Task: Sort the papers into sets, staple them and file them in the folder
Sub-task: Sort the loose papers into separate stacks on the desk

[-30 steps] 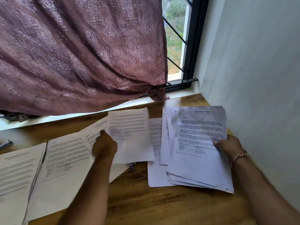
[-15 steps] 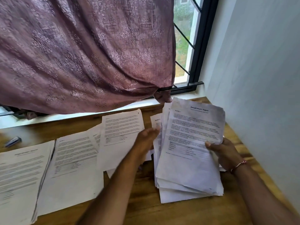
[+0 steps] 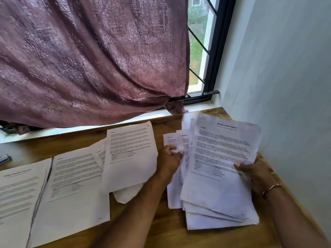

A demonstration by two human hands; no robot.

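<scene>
While the fanned stack of papers (image 3: 220, 176) is held up at the right of the wooden table (image 3: 161, 230), its far end is tilted towards the wall (image 3: 286, 86). Whether its near edge touches the tabletop cannot be told.

- Right hand (image 3: 254, 173): clamped on the stack's right edge, thumb laid on the top page, fingers hidden beneath. A bracelet (image 3: 271, 187) is worn at the wrist.
- Left hand (image 3: 169, 161): fingers curled, pinching the left edges of the lower sheets fanned out behind the top page.
- Single printed sheet (image 3: 130, 154): laid flat just left of the left hand, overlapping other pages beneath it.
- Two further piles are laid out leftward: a middle pile (image 3: 75, 185) and a far-left pile (image 3: 18, 194), edges touching.
- Small dark object (image 3: 5, 159): at the left edge, too blurred to identify.
- Patterned mauve curtain (image 3: 89, 59) is hung across the window (image 3: 198, 42) at the far side.
</scene>
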